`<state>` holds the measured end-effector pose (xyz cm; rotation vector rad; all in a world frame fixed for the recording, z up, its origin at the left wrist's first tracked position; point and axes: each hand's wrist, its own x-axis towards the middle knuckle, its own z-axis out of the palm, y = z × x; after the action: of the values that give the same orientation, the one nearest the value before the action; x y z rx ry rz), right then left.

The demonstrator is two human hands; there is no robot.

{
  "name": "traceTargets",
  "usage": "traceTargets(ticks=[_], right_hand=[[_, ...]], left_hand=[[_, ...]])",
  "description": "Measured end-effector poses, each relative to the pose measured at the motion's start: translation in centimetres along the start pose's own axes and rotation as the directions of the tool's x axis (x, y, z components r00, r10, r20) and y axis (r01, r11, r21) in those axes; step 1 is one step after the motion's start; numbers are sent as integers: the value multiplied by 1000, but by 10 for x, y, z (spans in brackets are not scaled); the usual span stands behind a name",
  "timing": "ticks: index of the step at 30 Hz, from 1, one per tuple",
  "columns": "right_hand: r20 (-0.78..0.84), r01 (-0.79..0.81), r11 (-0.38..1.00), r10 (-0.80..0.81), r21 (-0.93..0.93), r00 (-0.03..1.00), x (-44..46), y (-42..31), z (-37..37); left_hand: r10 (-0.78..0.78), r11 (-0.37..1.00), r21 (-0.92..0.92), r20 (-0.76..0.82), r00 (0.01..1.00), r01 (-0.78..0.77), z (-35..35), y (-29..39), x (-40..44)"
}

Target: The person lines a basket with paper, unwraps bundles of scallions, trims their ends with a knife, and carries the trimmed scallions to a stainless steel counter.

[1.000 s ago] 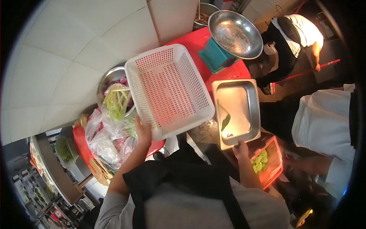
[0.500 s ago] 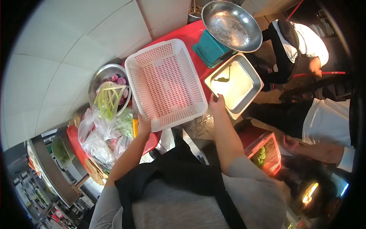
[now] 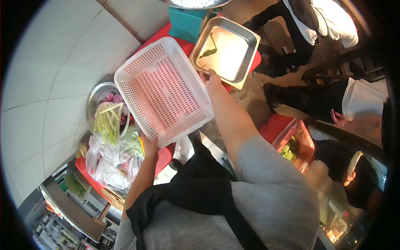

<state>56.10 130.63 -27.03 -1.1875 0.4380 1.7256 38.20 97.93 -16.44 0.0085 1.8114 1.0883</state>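
Note:
My left hand [image 3: 150, 146] grips the near left corner of a white perforated basket [image 3: 163, 92], which has nothing in it and stands on the red table. With my right hand [image 3: 211, 80] I hold the near edge of a steel tray [image 3: 227, 50] by its rim. A dark green leaf with a stem [image 3: 209, 52] lies in the tray. The tray is tilted and sits just right of the basket, in front of the teal scale [image 3: 186, 24]. Left of the basket, a steel bowl [image 3: 94, 104] holds purple onions, with bagged green stalks [image 3: 108, 124] over it.
Clear plastic bags [image 3: 109, 166] lie at the table's left end. A red crate [image 3: 276, 127] with green vegetables stands at the right. Several people are at the right, one bending over [image 3: 333, 21]. A tiled wall [image 3: 62, 75] rises at the left.
The tray in my right hand has moved from the right of the basket up and left, towards the scale. The view has shifted, and the scale's pan is now mostly out of frame.

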Motion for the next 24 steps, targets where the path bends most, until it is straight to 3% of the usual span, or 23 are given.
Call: traceTargets(ticks=[1, 4, 6, 7, 9, 10, 11, 12, 13, 14, 15, 16, 17, 18, 20, 22, 23, 24], right_hand=[[59, -62, 997, 64, -42, 996, 1, 5, -3], [-129, -219, 843, 179, -491, 975, -56, -13, 6], [53, -186, 782, 269, -595, 962, -48, -31, -29], [163, -2, 758, 144, -652, 976, -72, -40, -46], [283, 203, 750, -23, -630, 959, -59, -64, -102], [130, 229, 694, -193, -683, 973, -91, -68, -110], [161, 299, 650, -265, -698, 951, -91, -83, -146], [214, 221, 692, -97, -688, 972, -53, -121, -217], [135, 196, 702, -143, -684, 981, -87, -117, -228], [123, 176, 330, -175, -928, 977, -122, -113, -238], [26, 75, 333, -149, -940, 988, -139, -105, -255], [237, 270, -176, 186, -947, 954, -130, -112, -285], [410, 627, -447, 492, -638, 768, -116, -122, -320], [243, 540, -552, 521, -636, 818, -142, -96, -318], [10, 454, -635, 575, -625, 818, -184, -22, -293], [-21, 538, -587, 687, -605, 727, -229, 63, -242], [-27, 620, -667, 690, -413, 724, -320, 128, -151], [141, 631, -317, 812, -708, 566, -306, 164, -168]], left_hand=[[-22, 999, 43, 20, 1000, 21, -5, 1, -2], [-90, 987, 146, 107, 990, 74, -8, -6, -13], [-79, 991, 112, 87, 993, 69, -17, -8, -24], [-18, 989, 146, 154, 988, -5, -35, -32, -22], [-15, 992, 128, 93, 996, 3, -46, -39, -52], [48, 979, 193, 65, 997, -60, -64, -63, -60], [105, 958, 263, 44, 994, -113, -80, -86, -72], [355, 818, 500, -47, 934, -286, -99, -100, -90], [572, 585, 729, -59, 818, -356, -116, -112, -106], [553, 651, 708, -196, 810, -273, -129, -104, -123], [615, 570, 790, -228, 755, -226, -147, -92, -137], [660, 488, 849, -207, 723, -203, -168, -82, -146], [696, 443, 889, -262, 668, -113, -185, -81, -148], [709, 479, 876, -349, 613, -55, -203, -72, -146], [808, 471, 880, -404, 430, -58, -239, -51, -135], [849, 371, 923, -293, 441, -101, -271, -35, -117], [813, 326, 944, -256, 522, -44, -279, -26, -108], [795, 248, 969, -204, 571, -1, -288, -16, -98]])
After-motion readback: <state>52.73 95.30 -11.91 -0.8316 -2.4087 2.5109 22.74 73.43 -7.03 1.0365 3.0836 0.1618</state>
